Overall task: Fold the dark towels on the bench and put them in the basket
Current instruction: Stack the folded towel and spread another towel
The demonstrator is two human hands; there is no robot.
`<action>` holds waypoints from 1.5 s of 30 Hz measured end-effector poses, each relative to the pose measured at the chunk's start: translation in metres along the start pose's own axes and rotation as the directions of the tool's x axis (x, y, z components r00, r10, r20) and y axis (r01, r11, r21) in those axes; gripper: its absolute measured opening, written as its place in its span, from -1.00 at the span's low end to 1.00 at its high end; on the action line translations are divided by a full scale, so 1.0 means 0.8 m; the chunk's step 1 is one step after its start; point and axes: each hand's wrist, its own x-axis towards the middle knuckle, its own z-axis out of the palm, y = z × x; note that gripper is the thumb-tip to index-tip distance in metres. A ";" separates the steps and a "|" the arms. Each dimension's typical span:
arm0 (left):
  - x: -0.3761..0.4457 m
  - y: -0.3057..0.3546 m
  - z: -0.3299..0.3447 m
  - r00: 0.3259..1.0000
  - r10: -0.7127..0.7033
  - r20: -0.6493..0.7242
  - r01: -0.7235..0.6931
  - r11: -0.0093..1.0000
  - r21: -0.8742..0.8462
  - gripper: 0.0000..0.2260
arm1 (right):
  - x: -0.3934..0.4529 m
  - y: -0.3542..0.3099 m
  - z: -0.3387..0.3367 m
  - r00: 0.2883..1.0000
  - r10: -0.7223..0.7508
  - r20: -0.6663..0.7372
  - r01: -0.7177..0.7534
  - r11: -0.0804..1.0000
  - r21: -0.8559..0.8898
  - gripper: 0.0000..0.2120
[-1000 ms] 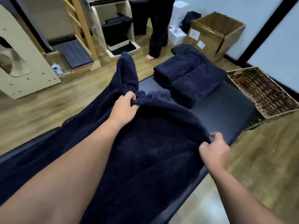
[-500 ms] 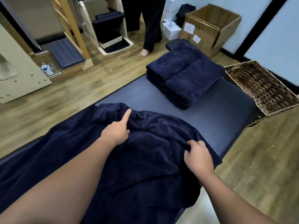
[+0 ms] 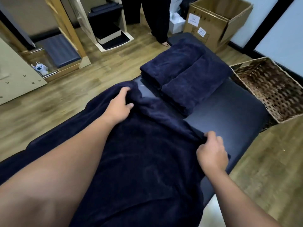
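A large dark navy towel (image 3: 144,161) lies spread along the black padded bench (image 3: 229,115), covering its near part. My left hand (image 3: 118,105) grips the towel's far left corner, fingers curled into the cloth. My right hand (image 3: 212,150) pinches the far right corner near the bench's right edge. Two folded dark towels (image 3: 185,74) sit stacked side by side at the far end of the bench. A brown woven basket (image 3: 268,89) stands on the floor to the right of the bench, with nothing visible inside.
A person in dark trousers (image 3: 157,18) stands barefoot beyond the bench's far end. An open cardboard box (image 3: 216,18) sits at the back right. Wooden exercise frames (image 3: 68,30) and a padded box stand at the back left on the wood floor.
The towel's raised far end has come down flat onto the bench. Both hands moved forward with its corners, spreading the edge towards the folded towels.
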 end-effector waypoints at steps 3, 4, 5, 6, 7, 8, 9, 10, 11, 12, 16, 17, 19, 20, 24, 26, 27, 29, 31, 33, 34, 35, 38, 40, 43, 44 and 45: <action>0.006 -0.002 0.018 0.981 -0.007 0.192 -0.013 0.994 0.106 -0.28 | 0.018 0.005 -0.004 0.999 0.049 -0.022 -0.049 0.999 0.004 -0.66; 0.000 -0.006 0.025 0.968 -0.060 0.242 0.003 0.974 0.226 -0.34 | 0.019 0.003 -0.001 1.000 -0.019 -0.013 0.019 1.000 -0.025 -0.66; -0.007 -0.013 0.033 0.955 -0.112 0.273 0.014 0.942 0.335 -0.41 | 0.017 0.001 0.004 0.991 -0.131 0.006 0.131 0.989 -0.070 -0.64; -0.019 -0.016 0.040 0.945 -0.158 0.287 0.022 0.905 0.426 -0.45 | 0.011 -0.003 0.011 0.964 -0.261 0.055 0.266 0.955 -0.133 -0.62; -0.034 -0.016 0.045 0.936 -0.195 0.293 0.027 0.870 0.493 -0.47 | 0.001 -0.007 0.020 0.921 -0.371 0.120 0.389 0.900 -0.198 -0.60; -0.052 -0.017 0.050 0.930 -0.221 0.293 0.029 0.840 0.541 -0.48 | -0.011 -0.012 0.029 0.874 -0.451 0.180 0.483 0.843 -0.237 -0.58; -0.069 -0.020 0.055 0.926 -0.232 0.297 0.020 0.817 0.576 -0.47 | -0.025 -0.016 0.037 0.837 -0.496 0.230 0.543 0.804 -0.242 -0.56; -0.085 -0.024 0.058 0.927 -0.231 0.296 0.010 0.803 0.596 -0.46 | -0.039 -0.020 0.045 0.812 -0.524 0.257 0.578 0.782 -0.232 -0.55; -0.103 -0.030 0.058 0.931 -0.234 0.281 0.015 0.793 0.609 -0.45 | -0.053 -0.025 0.052 0.793 -0.548 0.267 0.604 0.765 -0.224 -0.53; -0.120 -0.037 0.058 0.937 -0.232 0.262 0.023 0.787 0.616 -0.45 | -0.065 -0.029 0.058 0.779 -0.562 0.279 0.622 0.751 -0.222 -0.51; -0.198 -0.071 0.052 0.956 -0.227 0.188 0.069 0.791 0.608 -0.46 | -0.107 -0.040 0.082 0.650 -0.674 0.352 0.754 0.629 -0.187 -0.39; -0.213 -0.078 0.053 0.959 -0.224 0.176 0.077 0.800 0.595 -0.47 | -0.116 -0.040 0.087 0.615 -0.691 0.380 0.781 0.599 -0.177 -0.38; -0.260 -0.095 0.047 0.957 -0.261 0.128 0.147 0.814 0.562 -0.47 | -0.145 -0.047 0.093 0.527 -0.741 0.417 0.844 0.513 -0.156 -0.34; -0.280 -0.103 0.045 0.955 -0.276 0.113 0.171 0.817 0.550 -0.44 | -0.157 -0.049 0.095 0.495 -0.755 0.430 0.862 0.487 -0.139 -0.33; -0.388 -0.135 0.039 0.954 -0.298 -0.025 0.268 0.817 0.510 -0.41 | -0.217 -0.056 0.094 0.352 -0.835 0.423 0.928 0.369 -0.044 -0.34; -0.445 -0.153 0.038 0.951 -0.286 -0.121 0.308 0.814 0.493 -0.57 | -0.244 -0.052 0.093 0.275 -0.882 0.382 0.954 0.299 0.004 -0.40; -0.473 -0.165 0.037 0.943 -0.286 -0.170 0.333 0.805 0.491 -0.67 | -0.258 -0.050 0.092 0.231 -0.901 0.366 0.966 0.257 0.022 -0.46; -0.531 -0.185 0.035 0.920 -0.298 -0.253 0.387 0.785 0.483 -0.79 | -0.289 -0.042 0.094 0.130 -0.927 0.351 0.986 0.158 0.052 -0.61; -0.580 -0.198 0.032 0.906 -0.349 -0.237 0.422 0.772 0.475 -0.77 | -0.319 -0.032 0.098 0.020 -0.937 0.350 0.994 0.055 0.090 -0.73; -0.629 -0.208 0.030 0.900 -0.409 -0.149 0.428 0.769 0.475 -0.75 | -0.353 -0.022 0.103 -0.082 -0.923 0.375 0.991 -0.037 0.126 -0.78; -0.653 -0.214 0.031 0.904 -0.414 -0.105 0.410 0.774 0.482 -0.73 | -0.369 -0.015 0.105 -0.118 -0.910 0.398 0.987 -0.064 0.145 -0.81; -0.672 -0.217 0.033 0.913 -0.401 -0.075 0.385 0.785 0.486 -0.69 | -0.382 -0.010 0.105 -0.131 -0.893 0.431 0.985 -0.069 0.158 -0.82; -0.733 -0.230 0.042 0.937 -0.348 -0.030 0.319 0.817 0.480 -0.55 | -0.429 0.003 0.101 -0.097 -0.825 0.557 0.992 -0.032 0.125 -0.65; -0.755 -0.236 0.048 0.937 -0.347 -0.042 0.323 0.812 0.485 -0.53 | -0.450 0.010 0.096 -0.007 -0.809 0.588 0.997 0.037 0.063 -0.57; -0.775 -0.245 0.052 0.957 -0.268 -0.107 0.282 0.791 0.542 -0.75 | -0.479 0.016 0.094 0.127 -0.833 0.538 0.992 0.117 -0.053 -0.70; -0.779 -0.248 0.053 0.961 -0.245 -0.128 0.274 0.783 0.558 -0.80 | -0.485 0.017 0.094 0.174 -0.848 0.500 0.985 0.159 -0.073 -0.75; -0.782 -0.252 0.053 0.964 -0.224 -0.141 0.265 0.794 0.547 -0.85 | -0.490 0.017 0.093 0.211 -0.860 0.464 0.977 0.198 -0.078 -0.79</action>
